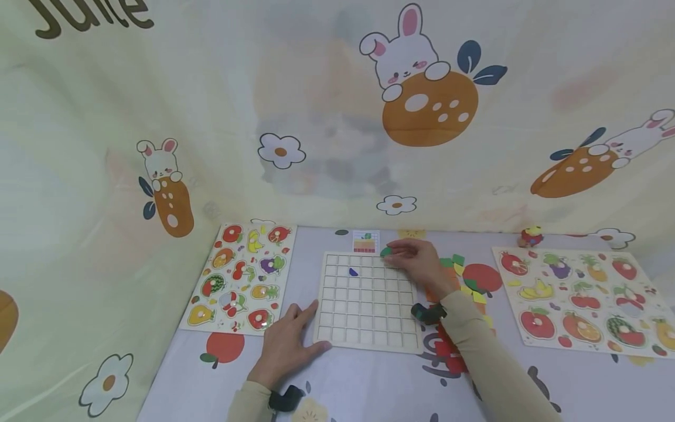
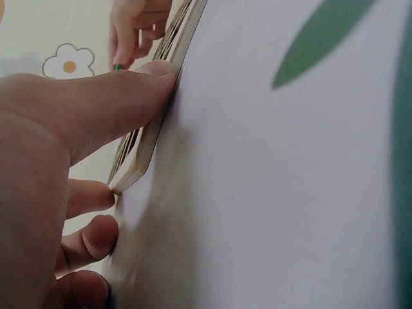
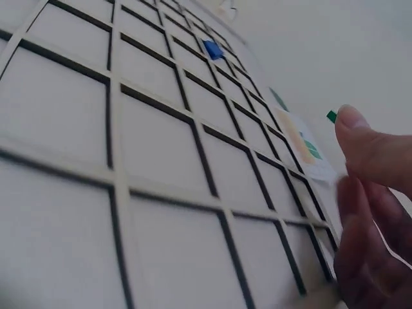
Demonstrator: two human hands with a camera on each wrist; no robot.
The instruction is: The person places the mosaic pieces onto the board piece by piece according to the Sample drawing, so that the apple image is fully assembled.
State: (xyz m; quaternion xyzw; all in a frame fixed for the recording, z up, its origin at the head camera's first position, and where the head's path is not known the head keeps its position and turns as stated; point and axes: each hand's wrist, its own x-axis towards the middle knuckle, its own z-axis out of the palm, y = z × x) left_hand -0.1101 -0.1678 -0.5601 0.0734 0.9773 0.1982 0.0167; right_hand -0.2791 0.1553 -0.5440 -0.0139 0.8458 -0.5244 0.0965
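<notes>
While the left hand (image 1: 287, 346) lies flat, steadying the pale wooden grid board (image 1: 364, 302) at its near-left corner, the right hand (image 1: 416, 261) pinches a small green piece (image 1: 386, 251) over its far-right edge; one blue piece (image 1: 353, 271) seated, remaining cells unfilled.

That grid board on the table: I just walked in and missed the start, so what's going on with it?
A person sits at the white grid board. Their left hand rests flat on the table, thumb against the board's near left corner. Their right hand pinches a small green piece over the board's far right corner, near a pattern card. One blue piece already sits in a cell; the rest look empty. More coloured pieces lie to the right.
</notes>
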